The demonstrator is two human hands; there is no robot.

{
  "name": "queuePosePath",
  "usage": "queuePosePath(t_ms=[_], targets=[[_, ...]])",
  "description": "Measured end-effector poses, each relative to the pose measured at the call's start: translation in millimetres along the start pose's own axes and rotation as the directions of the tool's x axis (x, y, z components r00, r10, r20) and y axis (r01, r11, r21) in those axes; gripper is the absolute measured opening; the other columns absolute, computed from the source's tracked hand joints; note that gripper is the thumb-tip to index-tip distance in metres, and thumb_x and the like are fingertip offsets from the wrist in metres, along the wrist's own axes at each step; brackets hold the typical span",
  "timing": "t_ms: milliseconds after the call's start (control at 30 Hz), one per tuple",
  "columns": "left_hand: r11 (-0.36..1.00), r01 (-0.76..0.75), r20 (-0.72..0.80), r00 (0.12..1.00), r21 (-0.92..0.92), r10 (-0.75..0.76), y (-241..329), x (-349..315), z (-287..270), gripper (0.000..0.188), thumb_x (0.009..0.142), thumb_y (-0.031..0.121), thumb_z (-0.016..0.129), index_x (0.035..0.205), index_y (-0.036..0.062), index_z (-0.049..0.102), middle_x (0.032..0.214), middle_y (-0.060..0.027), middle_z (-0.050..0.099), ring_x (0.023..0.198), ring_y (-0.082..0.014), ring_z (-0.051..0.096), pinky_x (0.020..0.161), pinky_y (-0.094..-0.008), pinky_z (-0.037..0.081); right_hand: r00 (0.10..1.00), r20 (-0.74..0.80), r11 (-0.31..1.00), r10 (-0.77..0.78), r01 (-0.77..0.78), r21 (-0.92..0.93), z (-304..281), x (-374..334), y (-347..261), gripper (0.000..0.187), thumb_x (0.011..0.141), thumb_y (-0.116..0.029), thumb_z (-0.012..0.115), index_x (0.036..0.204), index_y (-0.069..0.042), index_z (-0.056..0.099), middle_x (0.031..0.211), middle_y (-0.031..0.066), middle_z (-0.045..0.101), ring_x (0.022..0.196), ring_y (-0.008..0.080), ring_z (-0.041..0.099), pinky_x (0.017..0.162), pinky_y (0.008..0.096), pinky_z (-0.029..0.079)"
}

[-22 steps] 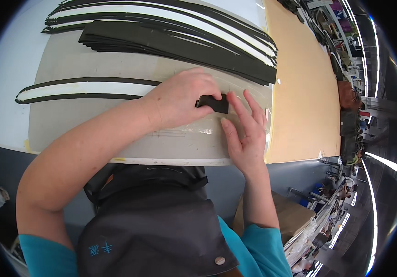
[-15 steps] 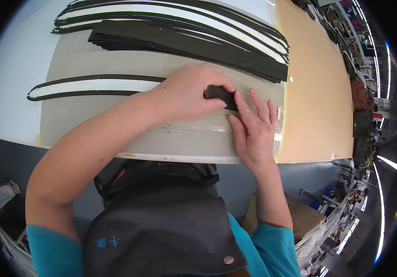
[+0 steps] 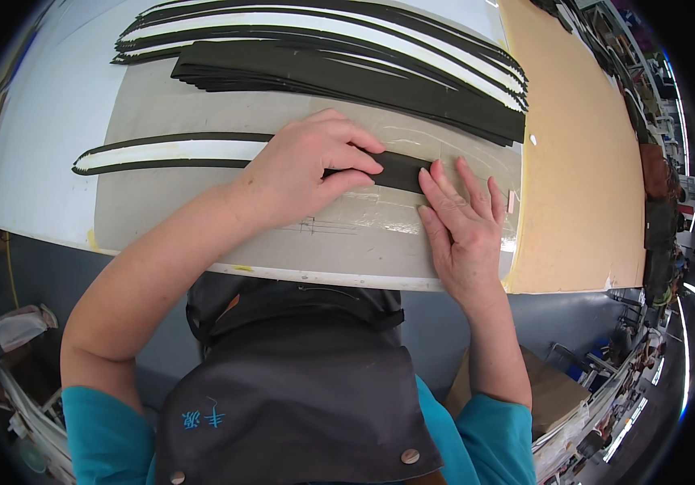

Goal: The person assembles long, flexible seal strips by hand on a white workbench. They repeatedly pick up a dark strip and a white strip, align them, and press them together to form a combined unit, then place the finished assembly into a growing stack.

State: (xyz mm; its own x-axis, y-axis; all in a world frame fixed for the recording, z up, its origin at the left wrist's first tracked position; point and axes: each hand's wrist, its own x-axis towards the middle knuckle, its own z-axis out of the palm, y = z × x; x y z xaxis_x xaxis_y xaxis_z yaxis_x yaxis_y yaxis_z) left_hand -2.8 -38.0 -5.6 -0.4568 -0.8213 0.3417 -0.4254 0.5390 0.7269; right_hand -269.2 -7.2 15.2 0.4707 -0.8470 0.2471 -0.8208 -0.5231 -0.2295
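Observation:
A long black strip with a white middle band (image 3: 178, 152) lies across the grey work sheet (image 3: 299, 252). Toward its right end the strip shows a plain black face (image 3: 402, 171), lying flat. My left hand (image 3: 303, 166) is over the strip, its thumb and fingers closed around the place where the white band passes into the black part; the palm hides that spot. My right hand (image 3: 462, 218) rests with spread fingers, index tip and thumb near the black right end, the index tip touching it.
Behind the hands lie a stack of plain black strips (image 3: 283, 71) and several black-edged white strips (image 3: 307, 23). Tan board (image 3: 578, 186) covers the table's right side. A small pale piece (image 3: 511, 201) sits beside my right hand. The table's front edge (image 3: 323, 280) runs before my apron.
The black part that was curled up between my hands now lies flatter, and more of it shows. My left hand has moved left along the strip. The whole view has shifted slightly.

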Motion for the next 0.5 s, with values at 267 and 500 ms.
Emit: queuePosePath(t_ms=[267, 500], targets=[[0.992, -0.069, -0.009, 0.998, 0.102, 0.07, -1, -1, 8, 0.021, 0.088, 0.008, 0.073, 0.108, 0.009, 0.08, 0.12, -0.0033, 0.073, 0.108, -0.0269, 0.062, 0.093, -0.0381, 0.054, 0.998, 0.02, 0.998, -0.053, 0.053, -0.044, -5, 3, 1, 0.039, 0.091, -0.019, 0.076, 0.13, -0.014, 0.073, 0.138, 0.0059, 0.069, 0.139, 0.0291, 0.054, 0.12, 0.0542, 0.03], [0.9, -0.085, 0.005, 0.996, 0.427, 0.091, 14, -13, 5, 0.026, 0.092, 0.016, 0.069, 0.116, 0.0116, 0.078, 0.129, 0.0025, 0.071, 0.121, -0.0261, 0.059, 0.103, -0.0416, 0.049, 0.98, 0.141, 0.99, -0.143, 0.143, 0.014, -5, 24, -24, 0.055, 0.087, -0.023, 0.079, 0.138, -0.012, 0.065, 0.145, 0.0044, 0.063, 0.138, 0.0226, 0.055, 0.121, 0.0499, 0.033]])
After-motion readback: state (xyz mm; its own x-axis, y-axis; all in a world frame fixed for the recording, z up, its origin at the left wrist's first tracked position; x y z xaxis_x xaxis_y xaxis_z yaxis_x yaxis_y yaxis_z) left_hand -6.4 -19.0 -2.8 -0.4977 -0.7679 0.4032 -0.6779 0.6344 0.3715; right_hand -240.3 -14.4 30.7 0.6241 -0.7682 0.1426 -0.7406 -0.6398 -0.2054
